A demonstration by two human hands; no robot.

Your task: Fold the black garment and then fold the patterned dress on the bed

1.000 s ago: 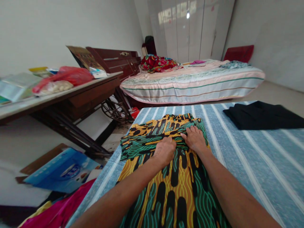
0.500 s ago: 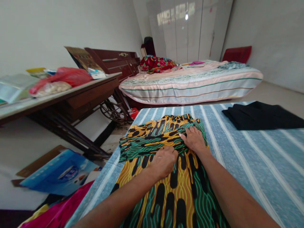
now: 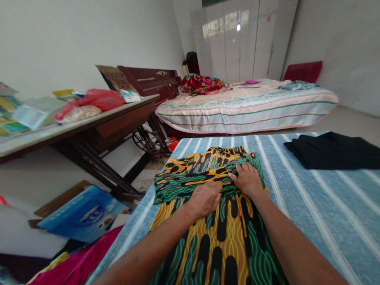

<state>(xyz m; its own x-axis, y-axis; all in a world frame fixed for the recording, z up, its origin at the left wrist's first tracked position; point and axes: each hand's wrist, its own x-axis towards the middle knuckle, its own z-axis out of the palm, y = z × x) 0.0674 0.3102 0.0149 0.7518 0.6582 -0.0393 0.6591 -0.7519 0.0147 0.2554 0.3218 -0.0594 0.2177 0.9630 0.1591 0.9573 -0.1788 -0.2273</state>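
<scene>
A long dress [image 3: 224, 225] in yellow, green and black lies on the striped bed sheet, its gathered top edge pointing away from me. Across its upper part runs a folded band of the same cloth, perhaps the sleeves. My left hand [image 3: 206, 199] presses at the band's lower edge with curled fingers, closed on the fabric. Farther right, my right hand [image 3: 247, 179] rests over the band's right end, fingers stretched out and lying on the cloth. The dress's lower end runs out of view beneath my forearms.
Folded black cloth [image 3: 335, 150] lies at right on the blue striped sheet [image 3: 299, 206]. A table [image 3: 127, 114] carrying a red plastic bag [image 3: 101, 101] stands left. Below it are a blue box [image 3: 86, 213] and magenta cloth [image 3: 80, 259]. Another bed [image 3: 246, 113] stands beyond.
The whole view has shifted slightly, so things sit a little farther right and lower. Both hands stay at nearly the same places on the dress.
</scene>
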